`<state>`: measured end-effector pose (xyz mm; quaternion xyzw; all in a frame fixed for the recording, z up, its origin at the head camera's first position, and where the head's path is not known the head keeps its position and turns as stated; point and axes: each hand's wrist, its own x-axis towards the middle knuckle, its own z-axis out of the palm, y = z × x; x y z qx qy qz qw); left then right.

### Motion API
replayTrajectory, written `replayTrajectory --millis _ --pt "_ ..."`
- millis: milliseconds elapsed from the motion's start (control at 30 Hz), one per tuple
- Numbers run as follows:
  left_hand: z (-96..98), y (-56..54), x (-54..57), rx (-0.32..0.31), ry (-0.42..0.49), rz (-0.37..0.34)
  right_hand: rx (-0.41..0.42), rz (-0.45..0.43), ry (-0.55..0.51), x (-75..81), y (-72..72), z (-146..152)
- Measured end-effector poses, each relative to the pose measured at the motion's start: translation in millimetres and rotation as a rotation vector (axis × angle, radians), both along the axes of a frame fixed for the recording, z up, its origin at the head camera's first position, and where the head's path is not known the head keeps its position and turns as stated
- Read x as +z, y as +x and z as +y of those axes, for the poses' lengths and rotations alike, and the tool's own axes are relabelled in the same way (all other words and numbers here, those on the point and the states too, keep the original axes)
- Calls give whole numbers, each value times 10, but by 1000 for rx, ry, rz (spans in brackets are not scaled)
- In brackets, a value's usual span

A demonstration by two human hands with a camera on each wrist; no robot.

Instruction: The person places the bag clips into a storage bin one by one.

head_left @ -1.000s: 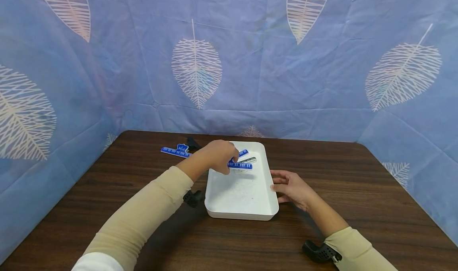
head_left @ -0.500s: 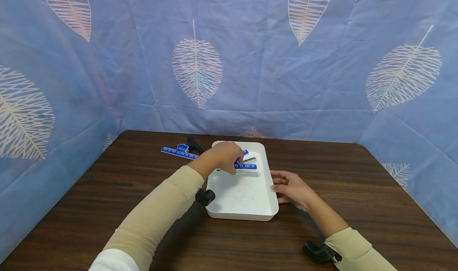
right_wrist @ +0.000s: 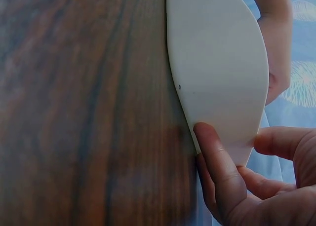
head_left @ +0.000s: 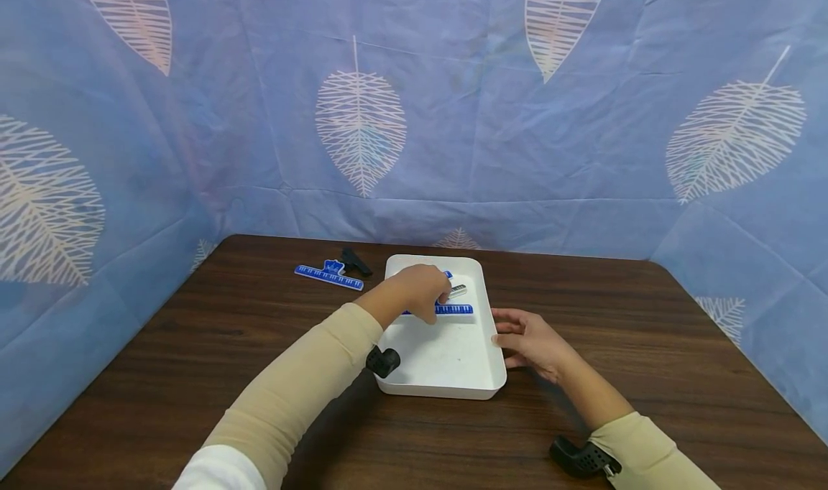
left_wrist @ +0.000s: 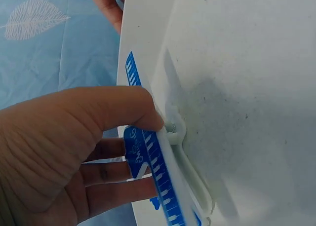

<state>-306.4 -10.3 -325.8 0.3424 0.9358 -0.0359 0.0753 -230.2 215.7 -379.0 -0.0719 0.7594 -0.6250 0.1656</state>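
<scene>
- Blue keyboard-print clip (head_left: pixel 330 277): lies on brown table (head_left: pixel 259 346).
- Black object (head_left: pixel 356 261): just beyond that clip.
- Left hand (head_left: pixel 419 292): pinches a second blue clip (head_left: pixel 456 309) over white tray (head_left: pixel 440 364); contact with tray floor cannot be told.
- Right hand (head_left: pixel 532 343): relaxed, fingertips touching tray's right side.

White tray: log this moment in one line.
left hand: holds blue piano-key clip | right hand: touches outside of white tray

free: near tray floor (head_left: pixel 446 364) | blocking: blue clip (head_left: pixel 456 309) beyond; wrist camera (head_left: pixel 383 361), left
</scene>
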Motion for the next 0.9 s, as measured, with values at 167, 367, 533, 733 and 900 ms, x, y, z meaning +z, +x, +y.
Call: replayTrajectory --millis 167,367,533,733,900 --pt "-18 17 17 13 17 -60 -4 -1 1 -2 -5 3" --pt "-18 39 35 8 10 -82 -6 -4 7 -7 -11 -6" --pt "-18 67 66 -22 -4 -72 2 -9 -1 -10 -8 -5" --pt "-38 105 102 -28 20 -54 -3 -9 2 -13 -14 -3" --pt "-66 124 133 -18 73 -53 -2 -1 6 -12 -9 -8"
